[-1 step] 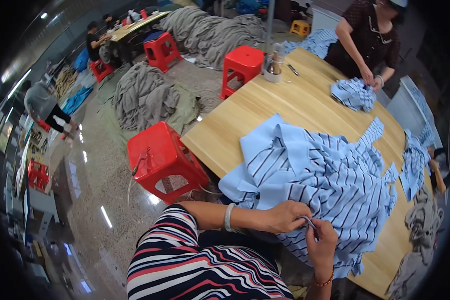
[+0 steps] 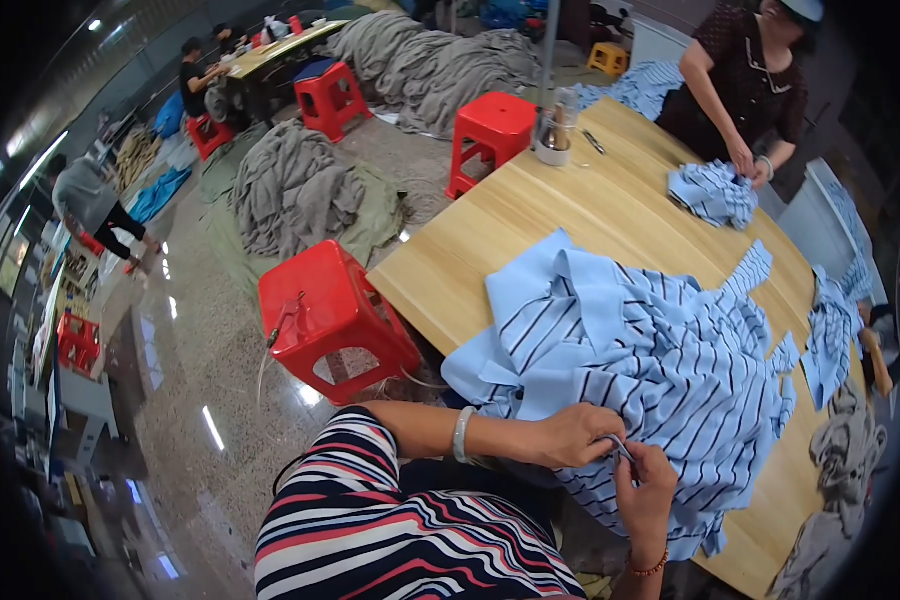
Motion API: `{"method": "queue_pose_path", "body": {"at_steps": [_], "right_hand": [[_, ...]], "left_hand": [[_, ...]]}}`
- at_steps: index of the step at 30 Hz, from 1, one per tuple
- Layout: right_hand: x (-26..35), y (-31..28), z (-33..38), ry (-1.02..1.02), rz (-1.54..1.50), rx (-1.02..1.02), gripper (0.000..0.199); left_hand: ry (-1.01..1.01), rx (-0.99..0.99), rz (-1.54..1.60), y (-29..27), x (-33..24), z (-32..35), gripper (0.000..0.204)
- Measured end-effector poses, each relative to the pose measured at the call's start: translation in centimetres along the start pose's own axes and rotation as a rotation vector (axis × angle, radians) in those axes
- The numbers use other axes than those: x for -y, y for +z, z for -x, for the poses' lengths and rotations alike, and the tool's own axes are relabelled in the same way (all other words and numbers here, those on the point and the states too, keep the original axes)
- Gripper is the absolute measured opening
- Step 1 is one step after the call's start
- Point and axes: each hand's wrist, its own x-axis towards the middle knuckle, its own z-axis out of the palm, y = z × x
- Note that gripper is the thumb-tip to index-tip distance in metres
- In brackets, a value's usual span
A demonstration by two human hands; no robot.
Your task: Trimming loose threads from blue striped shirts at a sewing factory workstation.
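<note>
In front of me a light-blue knit garment with dark stripes lies heaped over the near part of the table. My left hand, below a pale bangle, pinches a small folded edge of the garment. Close by on the right, my right hand grips the same edge between thumb and fingers, with a beaded bracelet at that wrist. A short loop of the edge stands up between both hands. The fingers hide whether anything small, such as a thread or needle, is in them.
The wooden table carries a jar of tools and small snips. Across it, a person handles another striped garment piece. A red stool holding a pair of pliers-like tool stands left. Grey fabric heaps lie beyond.
The whole picture has shifted slightly right and down. Both hands keep their hold on the garment's edge, with hardly any movement.
</note>
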Motion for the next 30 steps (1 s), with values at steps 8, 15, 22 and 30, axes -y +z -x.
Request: {"method": "queue_pose_path", "body": {"at_steps": [8,15,22,30], "right_hand": [[-0.8,-0.4,-0.4,0.079,-0.105,0.095,0.016],[-0.7,-0.4,-1.3,0.251,-0.249,0.091,0.017],[-0.9,-0.9,-0.7,0.262,-0.388,0.183,0.012],[-0.5,-1.8,0.2,0.114,-0.122,0.153,0.014]], "left_hand": [[-0.023,-0.004,-0.007,-0.9,0.2,-0.2,0.016],[-0.261,0.183,0.147,-3.1,-0.7,-1.3,0.013],[-0.284,0.245,0.059,-3.7,-2.7,-1.8,0.010],[-0.003,0.160,-0.383,-6.5,-4.0,2.1,0.020]]}}
